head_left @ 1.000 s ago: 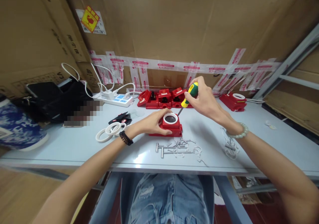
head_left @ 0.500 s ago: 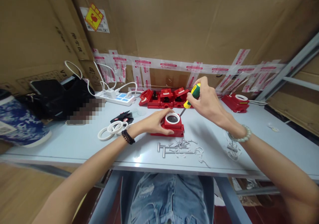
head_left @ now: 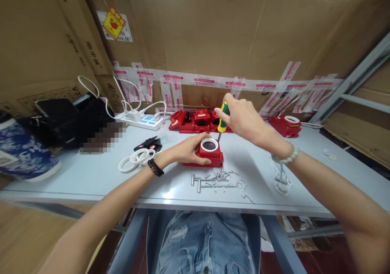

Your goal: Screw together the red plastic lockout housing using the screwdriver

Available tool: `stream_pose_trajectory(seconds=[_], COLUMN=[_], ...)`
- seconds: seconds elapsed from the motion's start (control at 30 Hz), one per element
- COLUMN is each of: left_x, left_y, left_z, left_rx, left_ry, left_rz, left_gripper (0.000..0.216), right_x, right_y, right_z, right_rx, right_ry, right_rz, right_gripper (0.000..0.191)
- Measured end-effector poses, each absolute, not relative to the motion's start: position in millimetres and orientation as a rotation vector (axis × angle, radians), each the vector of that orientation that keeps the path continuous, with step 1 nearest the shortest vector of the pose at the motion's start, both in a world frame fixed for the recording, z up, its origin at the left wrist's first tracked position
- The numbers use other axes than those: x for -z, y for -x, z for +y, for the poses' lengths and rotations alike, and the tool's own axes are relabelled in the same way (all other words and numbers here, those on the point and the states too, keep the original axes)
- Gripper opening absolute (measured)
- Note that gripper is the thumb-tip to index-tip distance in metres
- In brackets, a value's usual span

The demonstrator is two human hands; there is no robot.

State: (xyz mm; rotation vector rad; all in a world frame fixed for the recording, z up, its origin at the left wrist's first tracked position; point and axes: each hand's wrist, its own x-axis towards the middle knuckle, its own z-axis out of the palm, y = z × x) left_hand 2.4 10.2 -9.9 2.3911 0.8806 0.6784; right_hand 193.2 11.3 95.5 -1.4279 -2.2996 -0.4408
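Observation:
A red plastic housing (head_left: 213, 160) with a white ring (head_left: 209, 144) around a dark round window on top sits on the table. My left hand (head_left: 191, 150) grips it from the left, thumb along the front side. My right hand (head_left: 240, 113) is wrapped around the green and yellow handle of a screwdriver (head_left: 223, 118). The screwdriver stands nearly upright, its shaft reaching down to the housing's back right corner; the tip itself is hidden. Just in front of the housing lie loose screws (head_left: 219, 175) and T-shaped metal rods (head_left: 213, 186).
Several opened red housings (head_left: 195, 121) stand at the back; another red housing (head_left: 284, 126) is at the right. White rings (head_left: 128, 164) and black pieces (head_left: 149, 144) lie left, near a power strip (head_left: 146, 120). A blue and white cup (head_left: 27, 148) is far left. Cardboard (head_left: 198, 30) walls the back.
My right hand has moved left with the screwdriver, which has swung from a slant to nearly upright at the housing's corner. My left hand keeps its hold on the housing.

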Motion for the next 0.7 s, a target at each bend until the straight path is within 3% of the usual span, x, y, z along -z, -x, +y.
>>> stream_pose_trajectory(seconds=[0.2, 0.4, 0.47, 0.6, 0.7], left_x=[9, 9, 9, 9, 9], left_y=[-2, -2, -2, -1, -1], left_z=[10, 9, 9, 10, 10], left_rx=[-0.669, -0.648, -0.652, -0.652, -0.652], left_ry=[-2.389, -2.409, -2.404, -2.410, -2.414], left_rz=[0.871, 0.882, 0.879, 0.872, 0.880], left_gripper=[0.059, 0.057, 0.057, 0.058, 0.059], right_x=[-123, -125, -127, -136, -137], right_y=[-208, -200, -198, -207, -210], right_z=[17, 16, 20, 24, 20], right_rx=[0.001, 0.513, 0.409, 0.020, 0.023], right_ry=[1.227, 1.416, 1.371, 1.323, 1.370], right_rz=[-2.706, -2.549, -2.601, -2.818, -2.805], right_gripper=[0.018, 0.034, 0.031, 0.005, 0.013])
